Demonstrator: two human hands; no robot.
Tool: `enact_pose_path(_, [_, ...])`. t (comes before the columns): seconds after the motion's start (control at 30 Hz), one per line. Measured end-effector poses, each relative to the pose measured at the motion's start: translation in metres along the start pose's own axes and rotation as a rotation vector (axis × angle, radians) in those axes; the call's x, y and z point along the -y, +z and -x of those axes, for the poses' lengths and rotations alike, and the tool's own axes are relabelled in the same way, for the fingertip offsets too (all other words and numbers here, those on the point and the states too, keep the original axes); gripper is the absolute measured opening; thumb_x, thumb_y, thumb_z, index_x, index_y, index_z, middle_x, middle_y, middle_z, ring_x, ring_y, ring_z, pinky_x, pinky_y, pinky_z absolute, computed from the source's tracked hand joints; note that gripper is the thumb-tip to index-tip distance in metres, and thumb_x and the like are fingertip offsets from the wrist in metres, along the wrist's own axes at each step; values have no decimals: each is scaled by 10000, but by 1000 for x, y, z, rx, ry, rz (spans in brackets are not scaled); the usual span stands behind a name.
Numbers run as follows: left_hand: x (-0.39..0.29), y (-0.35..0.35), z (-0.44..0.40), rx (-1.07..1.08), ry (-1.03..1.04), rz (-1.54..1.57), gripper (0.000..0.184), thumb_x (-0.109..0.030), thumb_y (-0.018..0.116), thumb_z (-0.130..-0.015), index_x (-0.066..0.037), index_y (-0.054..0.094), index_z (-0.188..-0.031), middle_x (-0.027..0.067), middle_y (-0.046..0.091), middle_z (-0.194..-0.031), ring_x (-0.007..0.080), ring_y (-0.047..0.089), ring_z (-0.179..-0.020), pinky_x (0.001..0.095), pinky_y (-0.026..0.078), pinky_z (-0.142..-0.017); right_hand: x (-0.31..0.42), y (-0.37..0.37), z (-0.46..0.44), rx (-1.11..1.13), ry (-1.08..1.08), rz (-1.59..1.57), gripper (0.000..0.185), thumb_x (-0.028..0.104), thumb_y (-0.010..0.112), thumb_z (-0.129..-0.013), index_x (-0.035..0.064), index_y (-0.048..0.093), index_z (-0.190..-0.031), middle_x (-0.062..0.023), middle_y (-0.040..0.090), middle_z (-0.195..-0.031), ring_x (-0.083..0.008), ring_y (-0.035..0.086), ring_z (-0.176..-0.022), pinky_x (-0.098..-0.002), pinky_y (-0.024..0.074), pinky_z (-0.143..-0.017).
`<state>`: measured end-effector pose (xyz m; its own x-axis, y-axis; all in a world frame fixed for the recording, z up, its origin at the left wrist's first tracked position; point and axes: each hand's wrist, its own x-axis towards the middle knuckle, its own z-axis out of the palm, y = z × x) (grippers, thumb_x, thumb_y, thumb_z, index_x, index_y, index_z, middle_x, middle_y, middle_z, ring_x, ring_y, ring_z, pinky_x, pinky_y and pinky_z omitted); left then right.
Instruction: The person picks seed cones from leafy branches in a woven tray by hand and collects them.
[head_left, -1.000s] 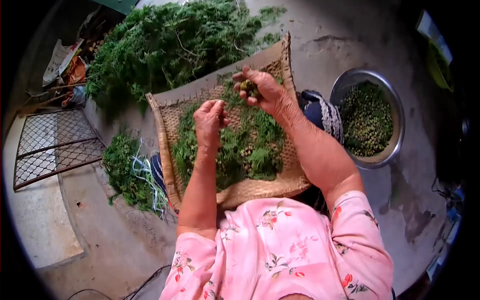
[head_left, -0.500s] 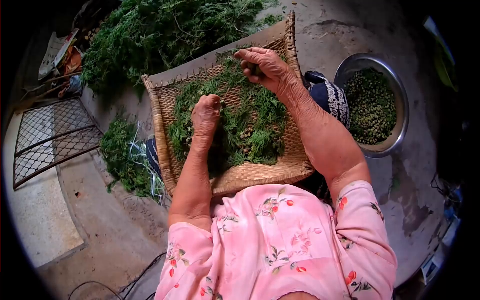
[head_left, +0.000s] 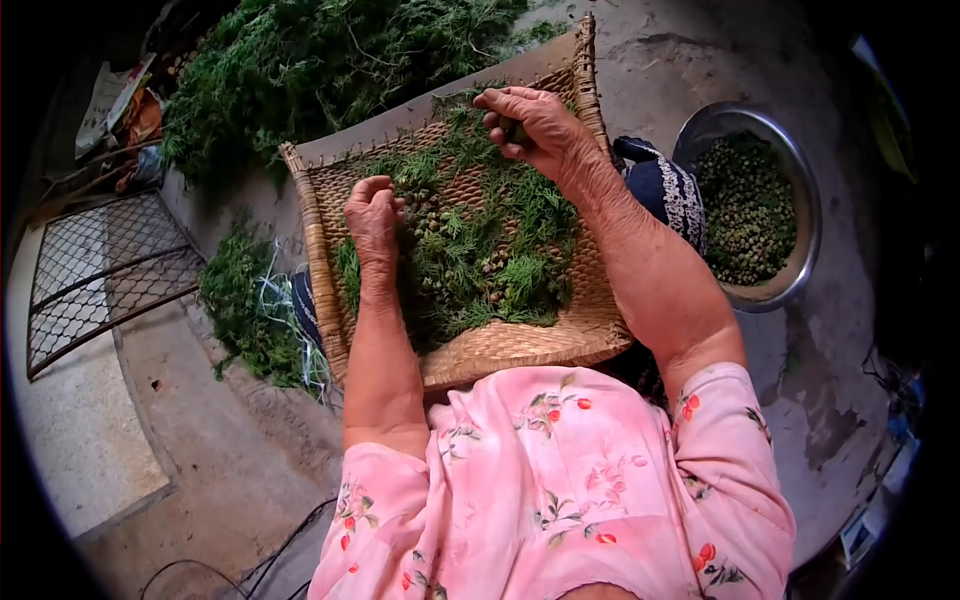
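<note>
A woven wicker tray [head_left: 500, 350] rests on my lap, strewn with green conifer sprigs [head_left: 530, 275] and small round cones [head_left: 430, 222]. Over its left side is my left hand [head_left: 374, 222], fingers curled closed; whatever they hold is hidden. My right hand [head_left: 545, 130] hovers above the far right part of the tray, its fingers bent around several small green cones [head_left: 513, 130], with thumb and forefinger close together.
To the right, a metal basin [head_left: 806, 200] holds many green cones. Beyond the tray lies a big heap of conifer branches [head_left: 330, 80]. More sprigs [head_left: 245, 310] lie on the floor at left, near a metal grille [head_left: 110, 265].
My left hand has moved left across the tray, uncovering cones and sprigs in the middle. My right hand has barely shifted and keeps its cones.
</note>
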<state>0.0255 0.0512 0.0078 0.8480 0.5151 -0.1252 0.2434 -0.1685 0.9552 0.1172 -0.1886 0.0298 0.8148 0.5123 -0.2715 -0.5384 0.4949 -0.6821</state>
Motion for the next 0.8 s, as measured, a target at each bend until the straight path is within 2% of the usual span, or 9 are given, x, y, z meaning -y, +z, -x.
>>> enact_pose_path(0.03, [3, -4, -4, -5, 0, -1, 159, -133, 585, -813, -18, 605, -921, 22, 616, -742, 102, 598, -634, 235, 473, -530, 1, 2, 2, 3, -4, 6, 252, 246, 566, -886, 20, 585, -995, -14, 554, -746, -80, 539, -620, -203, 388, -419])
enact_pose_path(0.13, [12, -9, -11, -55, 265, -728, 164, -176, 596, -799, -35, 633, -873, 104, 654, -804, 240, 632, -698, 349, 483, -640, 0, 1, -3, 7, 4, 8, 252, 244, 570, -884, 18, 587, -993, -13, 555, -749, -80, 539, -620, -202, 389, -419])
enact_pose_path(0.2, [10, 1, -6, -149, 230, -906, 167, -205, 605, -790, -60, 648, -862, 130, 651, -802, 283, 630, -734, 358, 483, -675, 1, 1, -3, 8, 7, 21, 250, 244, 573, -882, 18, 588, -987, -12, 556, -741, -79, 540, -614, -199, 393, -421])
enact_pose_path(0.3, [16, 11, -6, -72, 312, -1056, 173, -215, 614, -784, -79, 663, -877, 127, 652, -792, 254, 634, -746, 338, 481, -679, 0, 0, -3, 21, -6, 36, 248, 243, 576, -880, 19, 588, -986, -10, 555, -732, -79, 541, -606, -197, 398, -425])
enact_pose_path(0.4, [8, 9, -10, 264, 180, -641, 182, -194, 615, -787, -76, 664, -915, 102, 656, -792, 193, 630, -740, 309, 474, -666, 0, 0, -2, 16, -16, 31, 244, 241, 575, -880, 21, 589, -986, -11, 556, -728, -79, 542, -598, -198, 402, -426])
enact_pose_path(0.47, [-14, 12, -2, 217, 25, -320, 175, -149, 589, -822, -13, 658, -908, 0, 630, -731, 92, 556, -657, 246, 453, -605, 2, 2, -1, -12, -8, 49, 249, 243, 576, -880, 21, 588, -992, -12, 556, -732, -78, 541, -604, -198, 400, -424])
enact_pose_path(0.53, [-20, 7, -3, 129, -80, -139, 178, -151, 576, -833, 2, 650, -887, -11, 616, -735, 88, 538, -640, 234, 446, -595, 2, 2, -1, -24, -7, 59, 252, 245, 576, -880, 20, 588, -995, -12, 554, -732, -76, 541, -607, -197, 397, -423])
enact_pose_path(0.67, [12, 2, -21, 45, 67, -474, 185, -178, 593, -812, -20, 644, -893, 35, 638, -727, 125, 579, -654, 274, 462, -613, -1, 1, -4, -2, -14, 74, 259, 247, 578, -879, 18, 587, -1001, -11, 551, -734, -73, 537, -612, -193, 388, -422])
enact_pose_path(0.8, [11, 16, -15, 18, 237, -822, 176, -208, 590, -778, -75, 629, -887, 138, 646, -840, 295, 621, -783, 380, 477, -708, 1, 3, -2, -31, -10, 107, 251, 242, 578, -879, 21, 587, -1000, -11, 550, -733, -73, 535, -607, -193, 386, -422])
